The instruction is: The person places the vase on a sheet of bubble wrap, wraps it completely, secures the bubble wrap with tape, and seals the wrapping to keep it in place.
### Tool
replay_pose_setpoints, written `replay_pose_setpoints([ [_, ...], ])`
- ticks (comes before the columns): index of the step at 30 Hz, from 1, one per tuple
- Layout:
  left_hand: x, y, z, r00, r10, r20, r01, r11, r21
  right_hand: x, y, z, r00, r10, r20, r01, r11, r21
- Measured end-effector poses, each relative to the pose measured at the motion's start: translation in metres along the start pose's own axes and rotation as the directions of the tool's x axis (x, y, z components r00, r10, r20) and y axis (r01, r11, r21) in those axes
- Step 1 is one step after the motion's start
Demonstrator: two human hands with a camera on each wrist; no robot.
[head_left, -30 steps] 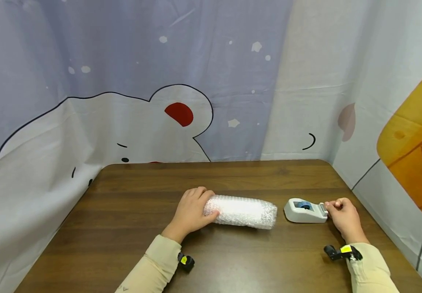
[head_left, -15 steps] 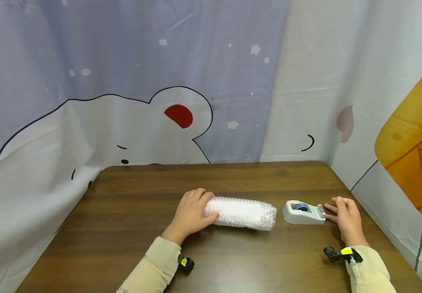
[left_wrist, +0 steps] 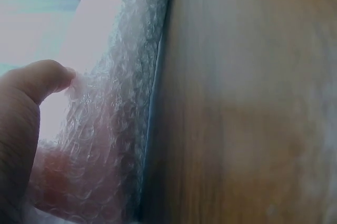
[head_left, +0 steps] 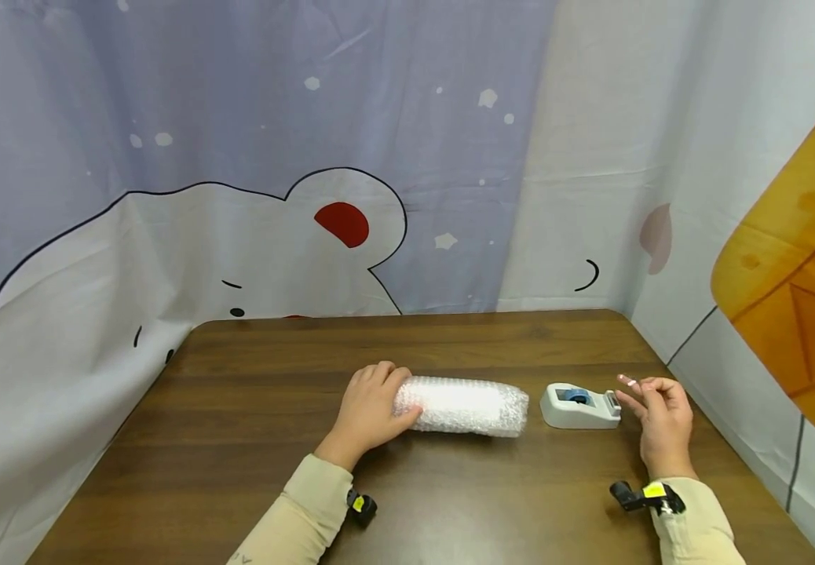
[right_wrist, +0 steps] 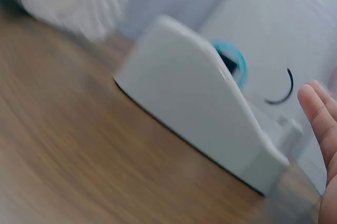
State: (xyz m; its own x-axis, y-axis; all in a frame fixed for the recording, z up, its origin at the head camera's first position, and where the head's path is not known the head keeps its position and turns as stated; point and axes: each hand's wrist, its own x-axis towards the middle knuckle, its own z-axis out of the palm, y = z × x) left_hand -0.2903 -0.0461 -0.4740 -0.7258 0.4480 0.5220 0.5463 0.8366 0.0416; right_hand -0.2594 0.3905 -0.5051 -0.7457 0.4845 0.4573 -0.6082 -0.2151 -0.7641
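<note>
A bubble-wrapped cylinder (head_left: pixel 467 406) lies crosswise on the wooden table. My left hand (head_left: pixel 372 412) grips its left end, fingers over the top and thumb along the near side. Up close in the left wrist view, the thumb presses into the clear bubble wrap (left_wrist: pixel 113 103). To the right stands a white tape dispenser (head_left: pixel 580 408) with a blue core, its cutter end facing right. My right hand (head_left: pixel 665 424) is just beyond that end, thumb and forefinger apart. A small shiny strip (head_left: pixel 633 383), apparently clear tape, is at the forefinger. In the right wrist view the fingers (right_wrist: pixel 321 116) look straight.
The brown table (head_left: pixel 273 353) reaches back to a printed curtain (head_left: pixel 450 157), which also runs down the right side. Both sleeves carry a small black wrist camera (head_left: pixel 648 496).
My right hand has gone from pinching at the dispenser's cutter to spread fingers just off it, with a shiny strip showing. My left hand keeps its grip on the wrapped cylinder.
</note>
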Motion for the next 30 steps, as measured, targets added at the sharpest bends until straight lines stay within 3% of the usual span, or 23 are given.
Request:
replay_pose_setpoints([
  [6, 0.001, 0.005, -0.001, 0.999, -0.04, 0.007, 0.04, 0.999, -0.001, -0.017, -0.006, 0.029, 0.995, -0.069, 0.071, 0.066, 0.997, 0.042],
  [13, 0.0, 0.01, -0.001, 0.997, -0.074, 0.016, 0.074, 0.997, 0.022, -0.043, -0.008, 0.066, 0.984, -0.055, 0.168, 0.028, 0.988, 0.154],
  [20, 0.0, 0.011, 0.001, 0.996, -0.083, 0.019, 0.083, 0.996, 0.034, -0.062, -0.01, 0.096, 0.94, -0.131, 0.316, 0.025, 0.947, 0.319],
  [25, -0.001, 0.011, 0.001, 0.996, -0.084, 0.014, 0.084, 0.996, 0.041, -0.069, -0.012, 0.109, 0.907, -0.194, 0.374, 0.03, 0.915, 0.402],
  [30, -0.001, 0.012, 0.0, 0.996, -0.083, 0.016, 0.082, 0.996, 0.042, -0.074, -0.012, 0.114, 0.907, -0.178, 0.382, 0.007, 0.913, 0.408],
])
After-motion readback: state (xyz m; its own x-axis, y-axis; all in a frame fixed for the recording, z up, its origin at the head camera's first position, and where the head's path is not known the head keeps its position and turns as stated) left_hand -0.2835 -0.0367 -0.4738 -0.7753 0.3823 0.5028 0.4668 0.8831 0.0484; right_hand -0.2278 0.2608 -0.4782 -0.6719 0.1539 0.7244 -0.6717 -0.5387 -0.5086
